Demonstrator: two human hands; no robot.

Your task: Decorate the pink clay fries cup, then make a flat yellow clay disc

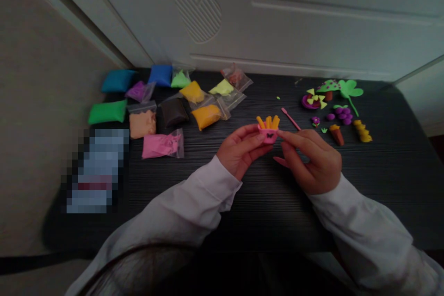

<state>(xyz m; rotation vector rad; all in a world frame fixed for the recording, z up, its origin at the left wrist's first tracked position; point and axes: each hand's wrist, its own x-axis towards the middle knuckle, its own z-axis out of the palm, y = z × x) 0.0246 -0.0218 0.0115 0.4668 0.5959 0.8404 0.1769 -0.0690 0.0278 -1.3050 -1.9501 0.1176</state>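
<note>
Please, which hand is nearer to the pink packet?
Left. The left hand is to the right of the pink packet, holding the pink cup; the right hand is farther right, at the cup's opposite side.

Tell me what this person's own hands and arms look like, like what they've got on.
Both the left hand and the right hand are bare, with no gloves, rings or bracelets to be seen. The left sleeve and right sleeve are long, whitish, loose and creased, reaching about to the wrists. Any fine pattern is too dim to tell.
</note>
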